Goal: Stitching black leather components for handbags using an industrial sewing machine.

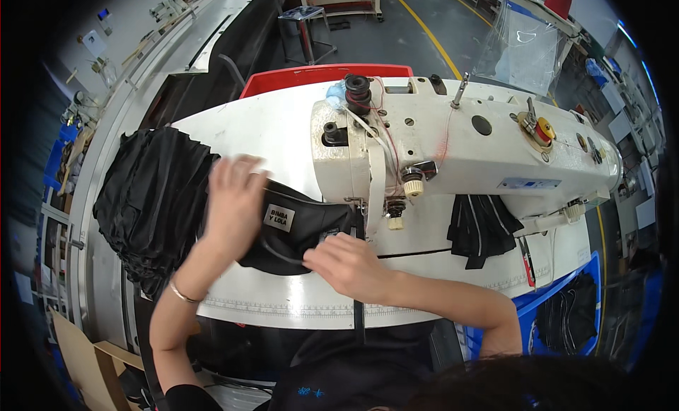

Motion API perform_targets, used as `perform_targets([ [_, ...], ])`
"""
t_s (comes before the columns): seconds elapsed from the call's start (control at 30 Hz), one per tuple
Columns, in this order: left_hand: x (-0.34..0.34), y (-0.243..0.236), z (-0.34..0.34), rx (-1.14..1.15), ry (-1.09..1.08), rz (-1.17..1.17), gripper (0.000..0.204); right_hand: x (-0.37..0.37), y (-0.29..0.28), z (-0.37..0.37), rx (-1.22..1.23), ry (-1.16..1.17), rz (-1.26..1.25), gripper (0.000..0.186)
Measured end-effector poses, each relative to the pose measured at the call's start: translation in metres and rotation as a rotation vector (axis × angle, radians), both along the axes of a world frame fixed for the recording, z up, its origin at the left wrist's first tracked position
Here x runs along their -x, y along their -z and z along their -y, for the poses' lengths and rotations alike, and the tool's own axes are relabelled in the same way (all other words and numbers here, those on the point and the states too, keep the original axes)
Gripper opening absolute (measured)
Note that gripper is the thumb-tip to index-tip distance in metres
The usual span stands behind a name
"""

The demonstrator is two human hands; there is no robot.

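Note:
A black fabric piece (322, 214) with a small pale label lies on the white sewing table, its right end by the needle area of the white sewing machine (438, 139). My right hand (346, 266) is closed on its near edge, just in front of the machine's head. Over the left end of the piece is my left hand (237, 206), its fingers smeared by motion, so its grip cannot be made out. A narrow black strip (359, 298) runs down from the piece over the table's front edge.
A thick stack of black fabric pieces (152, 199) stands at the left. Black zipper strips (484, 227) and red-handled snips (527, 261) lie at the right. A blue bin (598, 284) holds more black pieces at the lower right. Behind the table is a red bin (318, 73).

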State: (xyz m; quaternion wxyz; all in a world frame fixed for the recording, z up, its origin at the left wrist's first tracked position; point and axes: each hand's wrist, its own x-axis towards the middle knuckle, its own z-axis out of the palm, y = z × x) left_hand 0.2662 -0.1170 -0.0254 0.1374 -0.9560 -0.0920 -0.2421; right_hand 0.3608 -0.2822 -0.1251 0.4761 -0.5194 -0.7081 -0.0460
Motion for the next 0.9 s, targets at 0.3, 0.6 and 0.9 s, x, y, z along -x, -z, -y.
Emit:
perform_targets([
  [0.3, 0.025, 0.059, 0.026, 0.719, 0.203, 0.092, 0.025, 0.002, -0.007, 0.047, 0.352, 0.263, -0.072, 0.036],
  [0.6, -0.019, 0.059, 0.056, 0.443, 0.357, -0.097, 0.018, 0.018, 0.024, -0.044, 0.737, 0.034, 0.063, 0.038],
  [0.9, -0.010, 0.102, 0.040, 0.456, 0.295, -0.039, 0.032, 0.021, 0.004, 0.089, 0.517, -0.287, 0.585, 0.082],
])
